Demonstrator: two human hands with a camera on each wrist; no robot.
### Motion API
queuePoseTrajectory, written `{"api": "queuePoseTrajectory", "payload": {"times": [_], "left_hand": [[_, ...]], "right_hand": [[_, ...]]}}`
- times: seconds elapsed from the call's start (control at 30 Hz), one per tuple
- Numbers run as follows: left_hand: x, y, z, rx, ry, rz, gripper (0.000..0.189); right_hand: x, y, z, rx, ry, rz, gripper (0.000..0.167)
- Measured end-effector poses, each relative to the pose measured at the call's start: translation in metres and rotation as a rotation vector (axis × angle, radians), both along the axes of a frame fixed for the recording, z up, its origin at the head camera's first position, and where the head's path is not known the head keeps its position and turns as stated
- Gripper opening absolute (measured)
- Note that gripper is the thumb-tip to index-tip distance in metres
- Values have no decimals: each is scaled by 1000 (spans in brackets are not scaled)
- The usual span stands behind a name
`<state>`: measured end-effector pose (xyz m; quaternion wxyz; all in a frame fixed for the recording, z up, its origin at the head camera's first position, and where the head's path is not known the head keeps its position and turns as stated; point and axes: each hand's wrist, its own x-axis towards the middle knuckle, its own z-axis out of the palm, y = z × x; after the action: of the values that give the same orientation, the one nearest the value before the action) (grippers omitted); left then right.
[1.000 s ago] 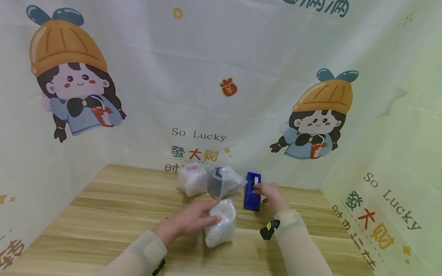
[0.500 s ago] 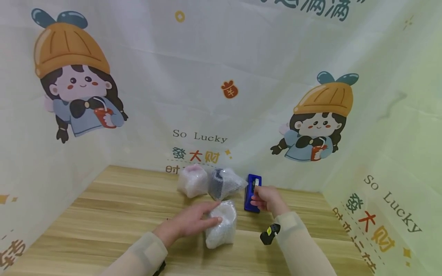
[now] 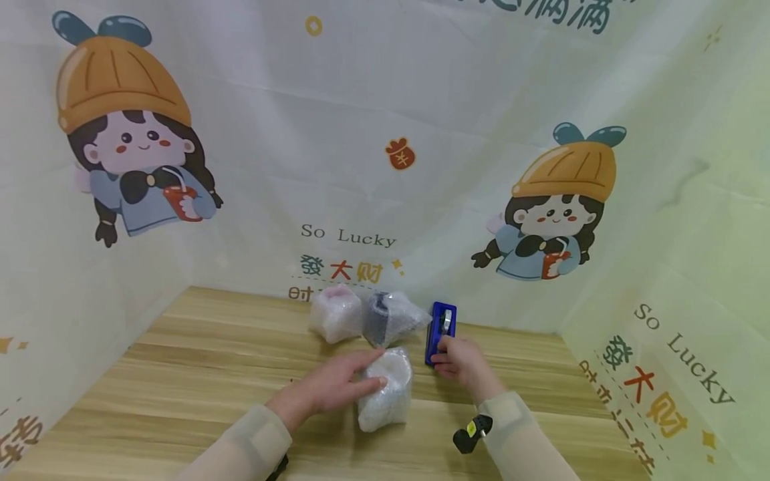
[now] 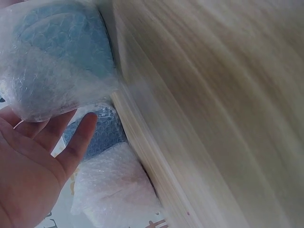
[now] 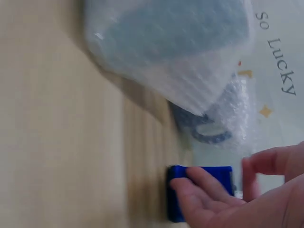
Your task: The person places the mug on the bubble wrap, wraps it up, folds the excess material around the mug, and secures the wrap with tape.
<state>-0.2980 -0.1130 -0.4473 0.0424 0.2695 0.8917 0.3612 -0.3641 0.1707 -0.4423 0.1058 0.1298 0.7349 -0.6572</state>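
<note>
A bubble-wrapped package [image 3: 388, 391] stands on the wooden table, pale blue showing through its wrap in the left wrist view. My left hand [image 3: 327, 384] holds it from the left, thumb on the near side and index finger at the top; some fingertips are hidden behind the wrap. A blue tape dispenser [image 3: 433, 334] lies to the right with a roll of tape [image 3: 447, 321] in it. My right hand [image 3: 462, 364] is at the dispenser's near end, and two fingers [image 5: 194, 190] lie against its blue body. I cannot tell whether they pinch the tape.
Behind the held package are two more wrapped packages: a pinkish-white one [image 3: 335, 315] and a dark blue one [image 3: 391, 319], whose wrap points towards the dispenser. A printed cloth backdrop [image 3: 252, 167] encloses the table [image 3: 180, 374] at the back and sides.
My right hand has drawn back from the tape roll to the near end of the dispenser, uncovering the roll. My left hand and the package under it stay in place.
</note>
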Motion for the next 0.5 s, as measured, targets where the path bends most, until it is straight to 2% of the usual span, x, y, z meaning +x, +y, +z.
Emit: {"api": "queuePoseTrajectory", "payload": {"times": [0.1, 0.27, 0.4, 0.5], "left_hand": [[0, 0, -1, 7, 3, -5, 73], [-1, 2, -2, -3, 7, -6, 72], [-1, 2, -2, -4, 2, 4, 71], [0, 2, 0, -4, 3, 8, 72]], "right_hand": [[8, 0, -7, -76, 44, -16, 9], [21, 3, -19, -216, 124, -25, 13], [27, 4, -27, -287, 207, 37, 17], [29, 5, -32, -322, 275, 92, 27]]}}
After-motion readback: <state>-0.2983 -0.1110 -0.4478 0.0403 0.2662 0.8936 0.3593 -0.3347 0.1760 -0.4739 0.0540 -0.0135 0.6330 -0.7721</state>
